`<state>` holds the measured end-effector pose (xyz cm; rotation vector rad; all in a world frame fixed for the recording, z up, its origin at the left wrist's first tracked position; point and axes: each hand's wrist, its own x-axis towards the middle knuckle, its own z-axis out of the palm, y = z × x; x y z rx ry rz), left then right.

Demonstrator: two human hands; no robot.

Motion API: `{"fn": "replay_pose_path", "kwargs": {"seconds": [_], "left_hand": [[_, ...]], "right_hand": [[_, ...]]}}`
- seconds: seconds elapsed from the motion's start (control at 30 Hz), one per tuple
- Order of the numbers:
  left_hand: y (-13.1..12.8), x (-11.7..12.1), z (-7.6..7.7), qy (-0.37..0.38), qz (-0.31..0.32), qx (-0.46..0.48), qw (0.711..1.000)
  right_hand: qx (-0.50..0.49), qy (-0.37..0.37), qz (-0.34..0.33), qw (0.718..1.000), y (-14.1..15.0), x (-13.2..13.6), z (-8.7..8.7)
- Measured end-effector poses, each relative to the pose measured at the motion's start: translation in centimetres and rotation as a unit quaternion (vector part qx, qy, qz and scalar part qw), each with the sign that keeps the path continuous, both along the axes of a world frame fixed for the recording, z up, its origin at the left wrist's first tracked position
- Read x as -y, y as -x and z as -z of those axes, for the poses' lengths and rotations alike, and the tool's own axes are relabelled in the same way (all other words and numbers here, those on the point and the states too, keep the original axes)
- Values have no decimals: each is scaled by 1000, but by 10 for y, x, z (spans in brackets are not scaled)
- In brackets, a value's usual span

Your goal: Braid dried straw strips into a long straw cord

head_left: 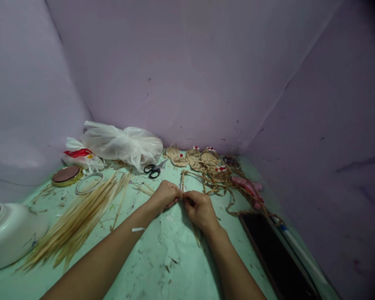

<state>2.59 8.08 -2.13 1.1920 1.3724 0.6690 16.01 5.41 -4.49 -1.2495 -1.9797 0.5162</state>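
A bare left hand (166, 196) and bare right hand (202, 209) pinch a thin, tan, braided plant-fibre cord (183, 181); it looks light, pliable, best held where fingertips meet.

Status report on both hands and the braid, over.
Left hand and right hand meeting, fingertips pinching tan braided straw cord. Black-handled metal scissors beyond left hand, not in the way.
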Motion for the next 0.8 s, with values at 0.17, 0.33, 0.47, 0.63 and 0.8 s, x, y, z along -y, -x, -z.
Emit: {"fn": "replay_pose_path", "kwargs": {"seconds": [0.17,0.33,0.47,0.63,0.8], "left_hand": [[4,-1,-6,37,-1,21,999],[2,-2,-10,44,10,-5,999],[-1,-2,-6,24,-6,2,1000],[5,-6,-3,34,23,41,998],[10,-8,-2,42,42,61,996]], "right_hand": [[75,-16,3,997,-3,0,-6],[135,-10,-13,991,-4,2,-17],[150,34,-15,988,-8,4,-29],[116,154,95,977,-27,-2,-42],[-77,111,181,974,-22,-15,-35]]}}
